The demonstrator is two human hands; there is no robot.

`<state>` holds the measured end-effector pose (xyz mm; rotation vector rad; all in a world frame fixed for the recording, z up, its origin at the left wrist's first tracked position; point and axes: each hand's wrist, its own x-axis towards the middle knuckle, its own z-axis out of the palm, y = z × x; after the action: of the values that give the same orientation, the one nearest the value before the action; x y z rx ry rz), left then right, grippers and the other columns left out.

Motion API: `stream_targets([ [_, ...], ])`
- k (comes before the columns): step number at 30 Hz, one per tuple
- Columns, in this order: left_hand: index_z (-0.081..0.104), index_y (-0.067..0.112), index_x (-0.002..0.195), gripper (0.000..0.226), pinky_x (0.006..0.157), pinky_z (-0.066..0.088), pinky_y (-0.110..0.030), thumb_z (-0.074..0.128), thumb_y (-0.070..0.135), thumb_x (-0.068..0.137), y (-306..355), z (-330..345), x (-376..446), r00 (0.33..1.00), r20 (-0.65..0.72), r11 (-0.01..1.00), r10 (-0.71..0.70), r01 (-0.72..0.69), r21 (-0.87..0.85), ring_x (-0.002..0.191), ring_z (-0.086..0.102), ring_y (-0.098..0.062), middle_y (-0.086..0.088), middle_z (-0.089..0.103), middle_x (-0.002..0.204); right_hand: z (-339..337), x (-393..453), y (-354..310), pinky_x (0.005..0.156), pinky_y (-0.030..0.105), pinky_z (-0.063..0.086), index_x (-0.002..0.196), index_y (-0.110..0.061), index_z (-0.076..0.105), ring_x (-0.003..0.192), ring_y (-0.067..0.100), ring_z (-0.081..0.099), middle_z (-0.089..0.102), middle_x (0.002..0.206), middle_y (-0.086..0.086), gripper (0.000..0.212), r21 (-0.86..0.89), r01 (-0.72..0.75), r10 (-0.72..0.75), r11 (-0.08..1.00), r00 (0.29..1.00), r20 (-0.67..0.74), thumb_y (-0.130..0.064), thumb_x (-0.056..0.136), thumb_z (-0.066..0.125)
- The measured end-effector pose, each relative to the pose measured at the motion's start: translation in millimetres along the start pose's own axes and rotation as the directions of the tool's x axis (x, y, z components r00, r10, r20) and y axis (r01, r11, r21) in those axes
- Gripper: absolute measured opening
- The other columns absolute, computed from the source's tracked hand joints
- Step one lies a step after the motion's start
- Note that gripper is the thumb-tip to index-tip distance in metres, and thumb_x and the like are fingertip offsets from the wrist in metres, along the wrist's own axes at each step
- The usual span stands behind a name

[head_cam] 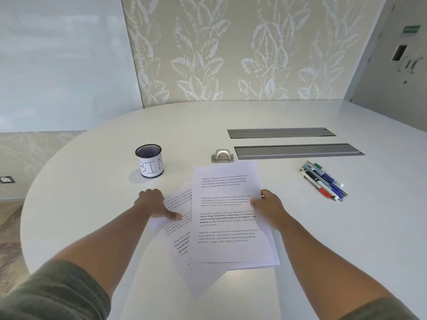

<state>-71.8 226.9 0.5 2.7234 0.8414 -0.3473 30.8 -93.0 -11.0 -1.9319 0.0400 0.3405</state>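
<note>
On the white table (92, 204), our left grip (153, 204) is pinching the skewed sheet (180, 245), right grip (269, 207) holding the top sheet (226, 227).

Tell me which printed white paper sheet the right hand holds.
The straight top white sheet, text square to the camera; the right hand pinches its right edge. The tilted sheet beneath is held by the left hand.

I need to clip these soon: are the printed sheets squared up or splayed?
Splayed: the top sheet lies straight, while the sheet beneath juts out askew at its left.
</note>
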Motion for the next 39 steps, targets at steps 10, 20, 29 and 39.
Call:
stream_targets([
  [10, 0.064, 0.004, 0.123, 0.086, 0.1, 0.05, -0.044, 0.096, 0.028, 0.046, -5.4, -6.0, 6.3, 0.993, 0.119, 0.714, -0.005, 0.087, -0.695, 0.108, 0.065, -0.032, -0.01, 0.07, 0.117, -4.0, 4.6, 2.8, 0.059, 0.026, 0.045, 0.097, -0.007, 0.06, 0.075, 0.026, 0.058, 0.064, 0.091, 0.008, 0.02, 0.007, -0.033, 0.033, 0.999, 0.988, -0.151, -0.005, 0.082, 0.047],
  [20, 0.061, 0.002, 0.131, 0.051, 0.096, 0.054, -0.051, 0.072, 0.009, 0.082, 17.3, -62.8, 4.4, 0.964, -0.035, 0.073, 0.265, -0.057, -0.996, 0.113, 0.067, -0.037, -0.018, 0.068, 0.126, -14.5, 7.3, 4.1, 0.054, 0.026, 0.038, 0.087, -0.01, 0.054, 0.074, 0.024, 0.051, 0.055, 0.082, 0.003, 0.015, -0.074, -0.068, 0.051, 0.995, 0.975, -0.216, -0.001, 0.083, 0.043],
  [29, 0.062, 0.008, 0.13, 0.036, 0.097, 0.053, -0.047, 0.05, 0.022, 0.1, 64.3, -100.0, -13.7, 0.837, -0.127, -0.254, 0.532, 0.015, -0.967, 0.105, 0.068, -0.03, -0.015, 0.071, 0.119, -13.6, 7.0, 3.6, 0.057, 0.026, 0.04, 0.085, -0.008, 0.055, 0.076, 0.025, 0.052, 0.057, 0.085, 0.005, 0.015, -0.08, -0.089, 0.069, 0.993, 0.973, -0.221, -0.001, 0.083, 0.042],
  [39, 0.072, 0.008, 0.114, 0.04, 0.089, 0.058, -0.038, 0.084, 0.012, 0.077, 76.0, -61.9, 7.7, 0.943, -0.007, 0.386, 0.333, -0.143, -0.911, 0.102, 0.073, -0.027, -0.009, 0.076, 0.111, -22.3, 22.1, 18.5, 0.076, 0.034, 0.049, 0.085, -0.012, 0.065, 0.087, 0.027, 0.064, 0.069, 0.091, 0.007, 0.021, 0.137, -0.058, 0.064, 0.989, 0.997, -0.037, -0.023, 0.067, 0.068],
])
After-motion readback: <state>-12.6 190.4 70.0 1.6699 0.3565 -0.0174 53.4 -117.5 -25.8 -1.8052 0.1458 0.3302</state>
